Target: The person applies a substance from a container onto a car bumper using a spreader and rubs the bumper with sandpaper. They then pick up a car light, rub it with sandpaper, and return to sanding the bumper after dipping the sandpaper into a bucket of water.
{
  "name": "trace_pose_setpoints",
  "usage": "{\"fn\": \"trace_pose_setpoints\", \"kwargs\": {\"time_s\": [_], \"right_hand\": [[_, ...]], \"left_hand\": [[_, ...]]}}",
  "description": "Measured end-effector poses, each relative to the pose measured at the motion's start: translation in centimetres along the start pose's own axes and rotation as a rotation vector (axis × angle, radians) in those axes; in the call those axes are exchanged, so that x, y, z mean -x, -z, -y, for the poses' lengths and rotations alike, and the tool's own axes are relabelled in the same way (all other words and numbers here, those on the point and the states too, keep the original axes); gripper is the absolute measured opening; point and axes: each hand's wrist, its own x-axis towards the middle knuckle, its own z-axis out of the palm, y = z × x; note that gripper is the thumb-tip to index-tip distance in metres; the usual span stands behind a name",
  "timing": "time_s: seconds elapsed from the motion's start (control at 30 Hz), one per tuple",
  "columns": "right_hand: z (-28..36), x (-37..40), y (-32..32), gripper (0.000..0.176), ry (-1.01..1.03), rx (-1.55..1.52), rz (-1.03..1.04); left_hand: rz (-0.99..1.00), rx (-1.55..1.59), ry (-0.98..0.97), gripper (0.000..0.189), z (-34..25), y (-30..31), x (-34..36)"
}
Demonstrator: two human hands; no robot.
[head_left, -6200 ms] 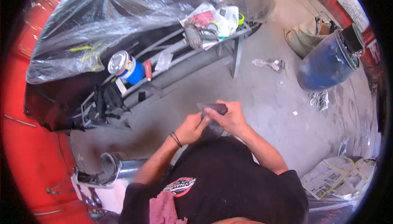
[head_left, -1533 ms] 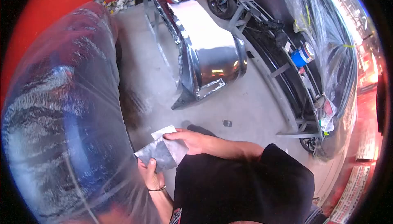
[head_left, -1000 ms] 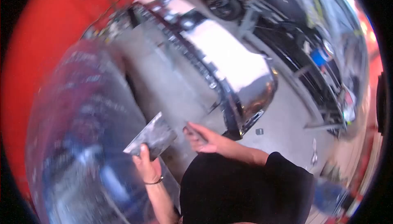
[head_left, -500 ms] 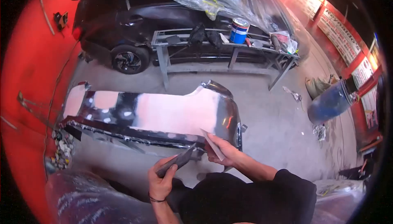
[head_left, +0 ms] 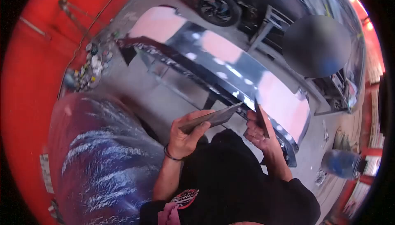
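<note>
My left hand is closed on a flat dark grey sheet, its thumb on top and its far corner pointing towards my other hand. My right hand grips a thin brown-grey sheet held edge-on, its fingers curled behind it. The two sheets are close but apart. Beyond both hands lies a long black car bumper with pink and white filler patches, resting on a stand. Whether either hand touches it cannot be made out.
A plastic-covered object stands close at the left. Small litter lies by the red wall. Beyond the bumper are a dark car wheel and a metal bench. A blue drum is at the right.
The view has turned and shifted left, so the bumper now slants down to the right. The sheet in my left hand shows more of its flat face.
</note>
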Motion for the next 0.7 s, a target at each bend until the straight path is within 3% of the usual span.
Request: {"fn": "trace_pose_setpoints", "kwargs": {"time_s": [0.07,0.1,0.13,0.17,0.23,0.27,0.33,0.5,0.63,0.7], "right_hand": [[-1.4,-2.7,-4.1,0.043,-0.094,0.074,-0.093],[-1.8,-3.3,-5.8,0.043,-0.103,0.126,-0.120],[-1.5,-4.4,-7.2,0.044,-0.120,0.099,-0.359],[-1.2,-5.8,-6.7,0.046,-0.025,0.150,-0.121],[-0.6,-8.2,-8.3,0.046,0.138,0.127,-0.189],[0.0,-9.6,-7.9,0.046,0.148,0.094,-0.092],[-0.3,-11.9,-9.2,0.047,0.207,0.178,-0.209],[-3.9,-19.0,-11.1,0.054,0.363,0.381,-0.271],[-3.6,-23.1,-16.2,0.051,0.524,0.589,-0.262],[-3.0,-25.2,-17.7,0.050,0.600,0.680,-0.227]], "left_hand": [[-0.017,0.037,-0.030,0.028,0.3,2.8,-1.2],[0.064,-0.009,0.016,0.027,-0.2,3.5,-1.6],[0.144,-0.054,0.062,0.027,-0.3,4.5,-1.8],[0.132,-0.051,0.073,0.027,-0.1,5.5,-1.8],[0.042,-0.171,0.216,0.026,0.3,7.3,-1.6],[0.022,-0.177,0.225,0.026,1.3,7.8,-1.2],[-0.352,0.006,0.116,0.028,3.8,8.1,-1.1],[-0.493,0.102,0.173,0.029,4.3,8.6,-4.3],[-0.294,-0.160,0.237,0.030,5.1,12.0,-8.2],[-0.047,-0.285,0.230,0.037,4.8,14.7,-10.7]]}}
